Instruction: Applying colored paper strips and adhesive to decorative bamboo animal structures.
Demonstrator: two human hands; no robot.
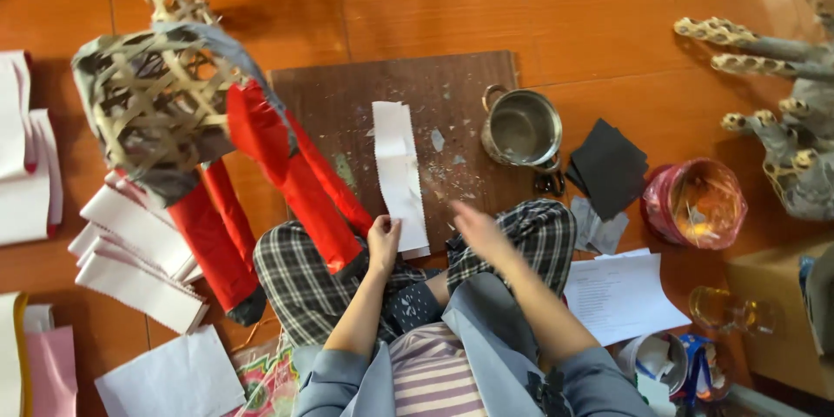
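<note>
White paper makes up the strip (400, 174) that lies lengthwise on the dark wooden board (452, 87), its near end reaching the person's knees. The left hand (382, 241) is closed on that near end, fingers curled over the strip's left edge and pinning it down. The right hand (476, 228) hovers just beside the strip — blurred, fingers spread and holding nothing, over the checked trousers (300, 282). A woven bamboo frame (152, 104), partly covered in grey paper, leans over the left knee, its red-wrapped legs (291, 169) running down so that one ends right beside the left hand. On the board's right edge stands a small metal pot (521, 129), with a stack of black paper squares (608, 165) just beyond it and a red-lined bowl (695, 204) further right. More white strips (139, 252) lie fanned on the orange floor (608, 9) to the left, and a printed sheet (618, 295) rests by the right knee. A grey clawed figure (782, 122) — seen only in part — occupies the far right.
</note>
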